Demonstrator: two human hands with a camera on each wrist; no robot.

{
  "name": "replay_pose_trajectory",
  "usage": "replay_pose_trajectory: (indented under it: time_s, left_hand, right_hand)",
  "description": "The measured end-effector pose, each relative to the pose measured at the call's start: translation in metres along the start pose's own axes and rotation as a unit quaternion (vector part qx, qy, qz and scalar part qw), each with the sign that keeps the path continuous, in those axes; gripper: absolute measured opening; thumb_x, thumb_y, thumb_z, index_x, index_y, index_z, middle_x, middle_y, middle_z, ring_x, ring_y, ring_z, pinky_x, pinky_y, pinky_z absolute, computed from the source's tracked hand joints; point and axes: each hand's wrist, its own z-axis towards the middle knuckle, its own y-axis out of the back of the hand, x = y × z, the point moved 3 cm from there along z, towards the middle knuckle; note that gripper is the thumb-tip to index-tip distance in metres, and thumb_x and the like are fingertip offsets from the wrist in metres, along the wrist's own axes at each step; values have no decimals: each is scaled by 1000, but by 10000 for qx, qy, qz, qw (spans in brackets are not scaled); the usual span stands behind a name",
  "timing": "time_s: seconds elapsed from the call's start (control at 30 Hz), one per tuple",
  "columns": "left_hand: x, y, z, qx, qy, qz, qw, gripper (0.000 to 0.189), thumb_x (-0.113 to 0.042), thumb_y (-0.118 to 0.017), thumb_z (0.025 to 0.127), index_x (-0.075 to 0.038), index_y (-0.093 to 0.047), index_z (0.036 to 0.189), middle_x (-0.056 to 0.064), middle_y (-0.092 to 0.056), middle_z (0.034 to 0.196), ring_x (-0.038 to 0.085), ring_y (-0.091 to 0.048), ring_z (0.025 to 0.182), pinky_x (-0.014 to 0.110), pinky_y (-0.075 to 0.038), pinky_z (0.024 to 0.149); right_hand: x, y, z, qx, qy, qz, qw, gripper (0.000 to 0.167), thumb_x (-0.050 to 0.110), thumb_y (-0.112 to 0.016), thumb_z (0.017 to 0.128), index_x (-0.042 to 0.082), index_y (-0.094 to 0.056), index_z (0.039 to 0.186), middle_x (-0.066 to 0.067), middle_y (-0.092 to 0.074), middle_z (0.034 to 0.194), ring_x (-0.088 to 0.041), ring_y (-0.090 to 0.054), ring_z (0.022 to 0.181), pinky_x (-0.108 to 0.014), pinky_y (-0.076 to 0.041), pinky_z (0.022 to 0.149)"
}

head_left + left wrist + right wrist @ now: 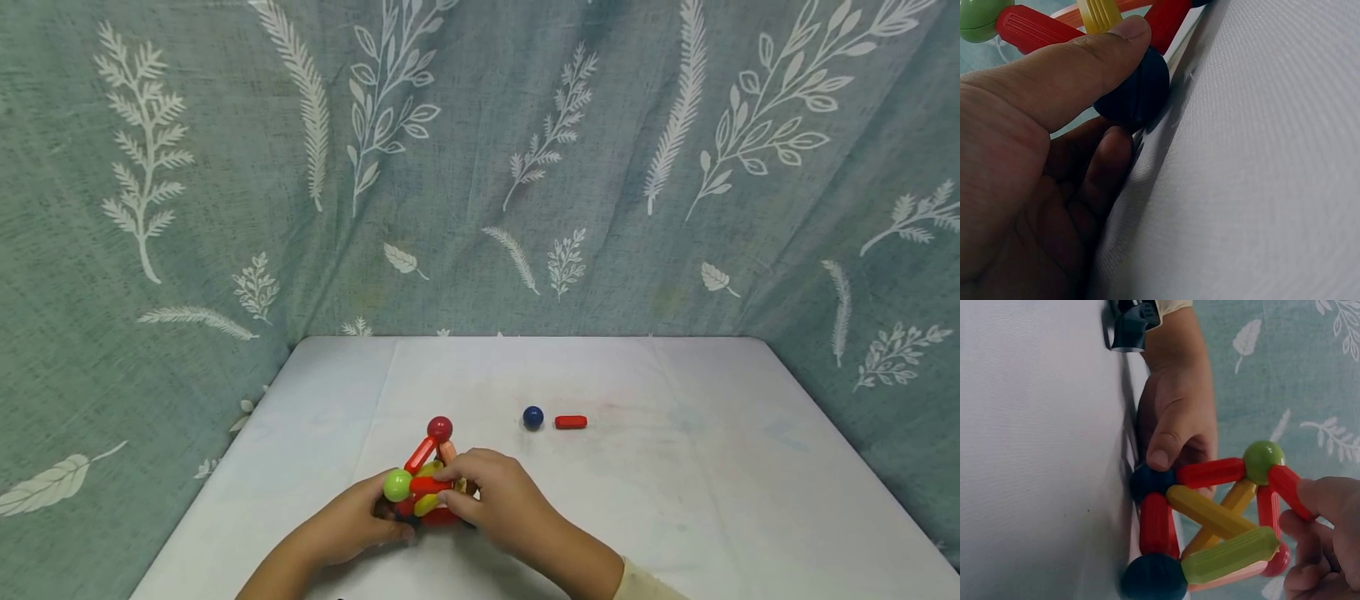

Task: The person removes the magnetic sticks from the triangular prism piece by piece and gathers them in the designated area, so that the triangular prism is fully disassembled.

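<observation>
A frame of magnetic building sticks and balls stands on the white table. My left hand [348,523] holds it at a dark blue corner ball [1138,90], with the thumb pressed over the ball. With thumb and fingers, my right hand [506,500] pinches a red stick [1289,489] whose one end meets the light green ball [1264,460]. A crimson ball [440,429] tops the far side. Yellow sticks [1210,509] cross inside the frame, and a green stick [1232,555] runs from another dark blue ball [1155,576]. In the head view the hands partly hide the frame's base.
A loose dark blue ball [533,417] and a loose red stick [571,422] lie beyond the right hand on the white tabletop [675,500]. A green leaf-patterned cloth [480,167] hangs behind and at both sides of the table.
</observation>
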Motion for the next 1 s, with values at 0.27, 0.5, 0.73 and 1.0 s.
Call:
replay_pose_trajectory:
  time_s: [0.27, 0.5, 0.73, 1.0]
  left_hand:
    - [-1, 1, 0, 67, -102, -122, 9999, 51, -36, -90, 81, -25, -62, 122, -1, -65, 97, 14, -58, 83, 29, -49, 70]
    - [1, 1, 1, 71, -37, -161, 9998, 53, -36, -90, 81, -25, -62, 125, -3, -67, 102, 15, -59, 85, 28, -50, 73]
    - [-2, -3, 5, 143, -39, -244, 9996, 54, -36, -90, 81, -21, -61, 125, -1, -64, 101, 16, -58, 86, 29, -49, 72]
    - [2, -1, 5, 160, 225, -184, 9994, 53, -37, -91, 81, -22, -60, 121, 0, -63, 98, 19, -57, 86, 29, -49, 70]
  right_hand:
    - [0, -2, -1, 131, -11, -296, 9995, 14, 21, -81, 94, 23, -82, 108, 23, -70, 94, 2, -53, 82, -17, -49, 71]
    - [-4, 1, -4, -32, -165, -41, 9998, 17, 21, -81, 94, 27, -80, 111, 21, -66, 89, 0, -54, 79, -19, -51, 68]
    - [-21, 15, -6, -229, -879, 263, 9955, 19, 25, -82, 93, 35, -76, 109, 12, -62, 77, -8, -54, 70, -23, -46, 56]
    - [-44, 32, -8, -454, -1554, 659, 9846, 17, 27, -82, 93, 35, -74, 106, 6, -64, 82, -16, -56, 76, -26, -45, 59]
